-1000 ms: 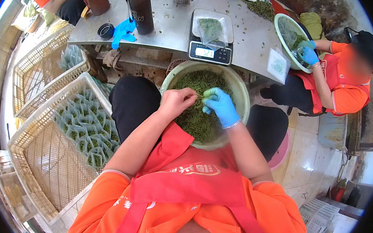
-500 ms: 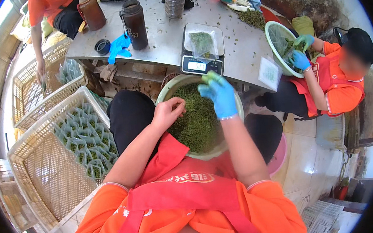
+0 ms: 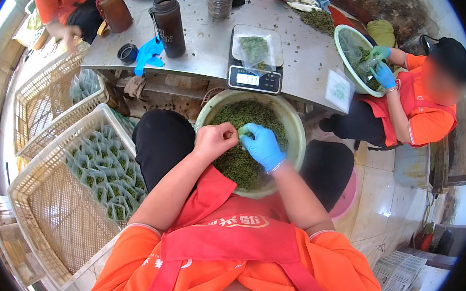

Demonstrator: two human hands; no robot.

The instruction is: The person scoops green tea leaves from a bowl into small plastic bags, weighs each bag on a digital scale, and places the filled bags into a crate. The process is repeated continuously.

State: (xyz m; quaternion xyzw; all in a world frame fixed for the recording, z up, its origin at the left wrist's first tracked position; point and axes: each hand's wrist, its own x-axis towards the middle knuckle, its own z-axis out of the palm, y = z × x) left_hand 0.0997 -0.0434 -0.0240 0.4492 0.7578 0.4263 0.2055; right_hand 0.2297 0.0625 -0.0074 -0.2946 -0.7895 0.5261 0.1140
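Right hand point(image 3: 262, 145), in blue glove, pinching small clump of green leaves over pale green round plastic basin point(image 3: 297, 140) resting on lap; bare left hand point(image 3: 216, 140) curled loosely just beside it, fingertips meeting glove at same clump, w/ what looks like small clear bag between them, too small to tell for sure. Both hands above basin's near-left part, leaf heap directly below & spreading away toward far rim; neither hand clearly nearer, both right on it. Basin approx. half full of loose dark green leaves point(image 3: 245, 164). Just beyond far rim, on grey metal table point(image 3: 202, 48): black digital scale point(image 3: 255, 77) carrying clear pouch w/ bit of green leaf point(image 3: 255, 46). Also on table: dark brown bottle point(image 3: 169, 23), blue glove lying loose point(image 3: 146, 52), black lid point(image 3: 127, 53). At person's left, white lattice plastic crate point(image 3: 51, 217) partly packed w/ upright clear pouches of green leaf point(image 3: 105, 168); second similar crate point(image 3: 46, 106) behind it. At right, co-worker in orange, both hands gloved, working in separate green basin point(image 3: 346, 47) holding leaves.
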